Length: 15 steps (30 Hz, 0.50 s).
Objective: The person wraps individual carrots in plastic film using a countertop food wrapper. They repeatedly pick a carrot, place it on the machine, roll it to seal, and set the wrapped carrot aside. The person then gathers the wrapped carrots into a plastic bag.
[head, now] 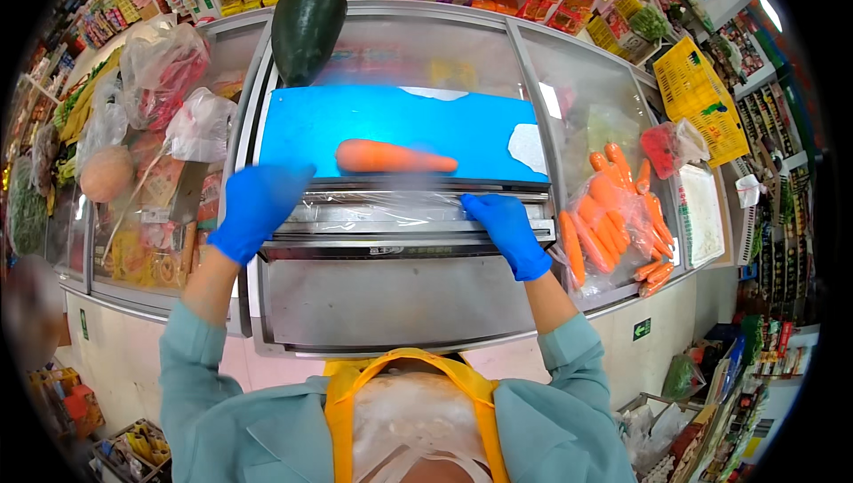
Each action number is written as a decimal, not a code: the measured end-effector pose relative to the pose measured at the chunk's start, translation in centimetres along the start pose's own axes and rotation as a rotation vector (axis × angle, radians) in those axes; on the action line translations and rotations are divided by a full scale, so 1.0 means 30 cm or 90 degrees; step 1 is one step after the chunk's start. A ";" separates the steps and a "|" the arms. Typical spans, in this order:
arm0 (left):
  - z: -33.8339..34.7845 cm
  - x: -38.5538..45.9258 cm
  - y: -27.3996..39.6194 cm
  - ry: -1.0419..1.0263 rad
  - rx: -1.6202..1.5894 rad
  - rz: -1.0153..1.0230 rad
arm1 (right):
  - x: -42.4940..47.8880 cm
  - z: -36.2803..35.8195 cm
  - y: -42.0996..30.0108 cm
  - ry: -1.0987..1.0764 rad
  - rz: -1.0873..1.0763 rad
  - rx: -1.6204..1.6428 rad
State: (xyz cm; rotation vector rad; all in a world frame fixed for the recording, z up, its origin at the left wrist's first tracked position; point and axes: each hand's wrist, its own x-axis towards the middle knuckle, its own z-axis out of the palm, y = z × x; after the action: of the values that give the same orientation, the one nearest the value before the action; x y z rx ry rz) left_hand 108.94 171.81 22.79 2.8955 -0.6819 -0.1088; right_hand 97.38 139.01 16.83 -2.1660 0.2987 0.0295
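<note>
Both of my hands wear blue gloves at a metal film-wrapping machine (pixel 400 246). A sheet of clear plastic film (pixel 393 213) lies across its rollers. My right hand (pixel 504 233) pinches the film near the machine's right end. At the left end is my left hand (pixel 263 210), blurred, its fingers pointing to the far right; whether it grips the film is unclear. Just beyond the rollers, one bare carrot (pixel 393 156) lies crosswise on a blue board (pixel 313 126), thick end to the left. Its narrow end looks hazy.
A dark green winter melon piece (pixel 306 33) stands beyond the board's left corner. Several carrots (pixel 603 223), some wrapped, lie on the glass freezer lid at right. Plastic bags (pixel 203 126) and a round pale orange melon (pixel 106 173) are at left. Yellow crates (pixel 700 100) stand far right.
</note>
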 end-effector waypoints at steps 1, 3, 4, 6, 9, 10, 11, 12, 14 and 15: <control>0.029 -0.061 -0.017 0.017 0.000 -0.004 | 0.009 0.007 0.005 -0.024 -0.044 -0.058; 0.064 -0.098 -0.021 -0.013 -0.006 -0.051 | 0.026 0.019 0.010 -0.062 -0.124 -0.140; 0.079 -0.081 0.002 -0.059 -0.014 -0.089 | 0.032 0.019 0.020 -0.071 -0.155 -0.166; 0.128 -0.077 0.011 0.000 -0.195 -0.101 | 0.046 0.021 0.049 -0.067 -0.185 -0.150; 0.161 -0.076 -0.002 -0.030 -0.375 -0.178 | 0.042 -0.001 0.038 -0.084 -0.150 -0.018; 0.162 -0.083 -0.010 -0.009 -0.513 -0.179 | 0.035 -0.009 0.008 -0.093 -0.108 0.037; 0.162 -0.090 -0.017 0.013 -0.650 -0.177 | 0.015 -0.027 -0.030 -0.107 -0.020 0.107; 0.158 -0.080 -0.024 0.037 -0.787 -0.167 | 0.011 -0.037 -0.043 -0.112 0.039 0.208; 0.148 -0.069 -0.016 0.010 -1.118 -0.335 | 0.007 -0.058 -0.044 -0.103 0.129 0.441; 0.145 -0.064 -0.007 -0.008 -1.282 -0.425 | 0.011 -0.068 -0.043 -0.098 0.164 0.574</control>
State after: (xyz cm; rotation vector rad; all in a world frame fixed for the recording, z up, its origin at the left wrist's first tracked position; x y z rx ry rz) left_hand 106.84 172.23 18.55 0.9916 0.3917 -0.4967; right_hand 97.79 137.99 19.00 -1.2175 0.4037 0.1720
